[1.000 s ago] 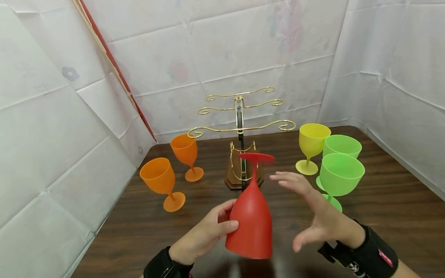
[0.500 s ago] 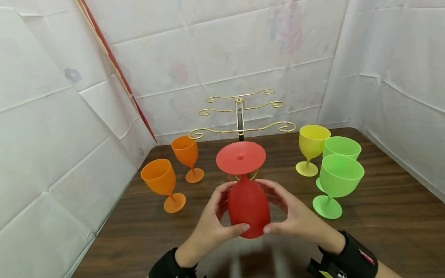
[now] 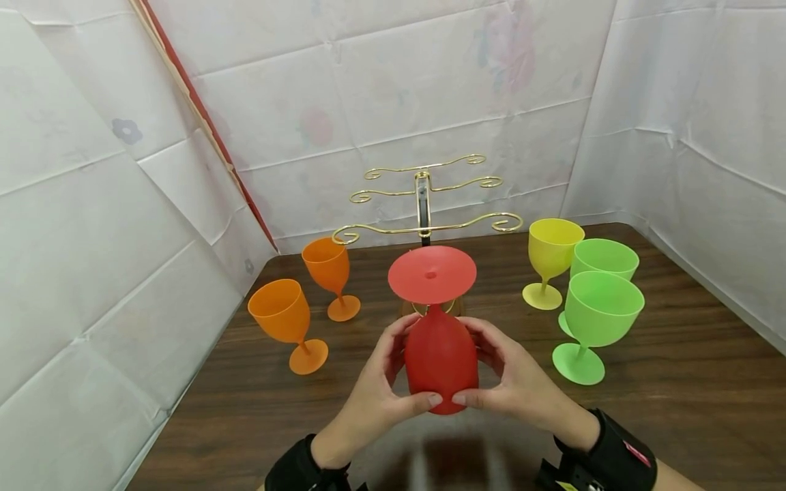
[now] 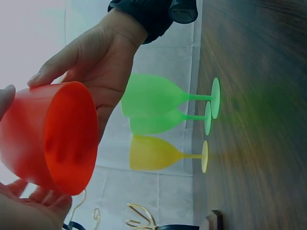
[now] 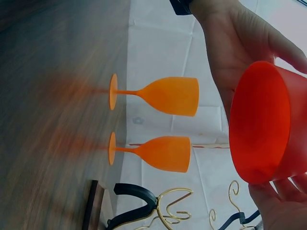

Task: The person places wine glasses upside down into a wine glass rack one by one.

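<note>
A red plastic wine glass (image 3: 441,361) is held upside down in the air, its round foot on top and tilted toward the head camera. My left hand (image 3: 388,395) grips the bowl from the left, thumb on the near side. From the right, my right hand (image 3: 511,378) grips the same bowl, its thumb close to the left one. Both wrist views show the bowl's open mouth, with nothing inside. Behind the glass stands a gold wire glass rack (image 3: 424,204) with three curled arms; the glass hides much of its wooden base.
Two orange wine glasses (image 3: 281,315) stand upright on the left of the dark wooden table (image 3: 233,423). On the right are a yellow wine glass (image 3: 548,256) and two green ones (image 3: 598,310), also upright. White sheeting (image 3: 399,88) surrounds the table's back and sides.
My right hand has come in from the right and taken hold of the bowl. The glass has tilted so its foot faces the head camera; over the last half second it shifts only slightly.
</note>
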Demonstrator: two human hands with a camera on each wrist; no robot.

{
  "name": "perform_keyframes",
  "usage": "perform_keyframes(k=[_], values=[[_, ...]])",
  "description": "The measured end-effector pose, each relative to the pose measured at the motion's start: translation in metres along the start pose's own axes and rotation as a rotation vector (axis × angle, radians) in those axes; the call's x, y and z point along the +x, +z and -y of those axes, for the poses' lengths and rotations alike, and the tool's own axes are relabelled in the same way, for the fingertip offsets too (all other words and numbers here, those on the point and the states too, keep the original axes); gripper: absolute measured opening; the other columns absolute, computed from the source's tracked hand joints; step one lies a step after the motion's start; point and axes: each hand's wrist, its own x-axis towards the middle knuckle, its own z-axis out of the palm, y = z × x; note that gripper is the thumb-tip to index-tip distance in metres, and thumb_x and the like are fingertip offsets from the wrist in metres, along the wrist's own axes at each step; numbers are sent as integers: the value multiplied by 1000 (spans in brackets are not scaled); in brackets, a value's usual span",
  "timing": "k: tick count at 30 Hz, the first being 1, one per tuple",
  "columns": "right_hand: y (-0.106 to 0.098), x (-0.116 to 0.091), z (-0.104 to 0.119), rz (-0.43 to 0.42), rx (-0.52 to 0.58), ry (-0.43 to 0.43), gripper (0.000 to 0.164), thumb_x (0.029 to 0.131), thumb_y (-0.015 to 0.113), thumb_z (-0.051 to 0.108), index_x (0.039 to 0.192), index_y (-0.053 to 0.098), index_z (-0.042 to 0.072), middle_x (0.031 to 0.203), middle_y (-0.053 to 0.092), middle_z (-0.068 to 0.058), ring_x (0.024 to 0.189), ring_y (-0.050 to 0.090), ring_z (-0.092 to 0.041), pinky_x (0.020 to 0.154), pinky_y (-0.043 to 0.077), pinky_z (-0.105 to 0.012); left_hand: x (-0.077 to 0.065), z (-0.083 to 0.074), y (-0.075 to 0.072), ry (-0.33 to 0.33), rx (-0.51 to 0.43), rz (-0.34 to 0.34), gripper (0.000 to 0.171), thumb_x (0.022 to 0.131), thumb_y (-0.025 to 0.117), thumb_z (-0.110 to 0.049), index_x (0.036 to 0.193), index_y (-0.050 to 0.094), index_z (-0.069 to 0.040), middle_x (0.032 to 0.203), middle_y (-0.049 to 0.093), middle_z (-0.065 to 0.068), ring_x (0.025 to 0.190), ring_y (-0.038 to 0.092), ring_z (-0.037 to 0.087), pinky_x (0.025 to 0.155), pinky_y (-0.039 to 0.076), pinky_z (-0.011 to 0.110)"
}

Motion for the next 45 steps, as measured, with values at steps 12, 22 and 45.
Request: perform_keyframes(k=[12,22,45], values=[[3,1,-2,-9,15,-28,72,75,78,7,136,41,13,126,53,-4,109,55,-20,92,49,-28,-2,11,0,-21,-11,19,75,79,77,-16,140,35,-19,135,48,3,118,48,23,97,45,36],[2,3,-4,8,4,-4,76,76,78,8,140,37,15,132,49,-3,117,50,-18,98,45,-28,-1,12,-4,-12,2,-20,72,79,76,-15,139,36,-16,132,50,4,115,51,24,95,47,35],[-4,-5,-12,12,-32,-19,74,80,73,4,142,34,14,138,46,-6,129,42,-17,106,33,-21,39,31,-71,-285,104,-394,73,79,77,-21,138,34,-16,134,45,4,119,47,25,91,49,43]])
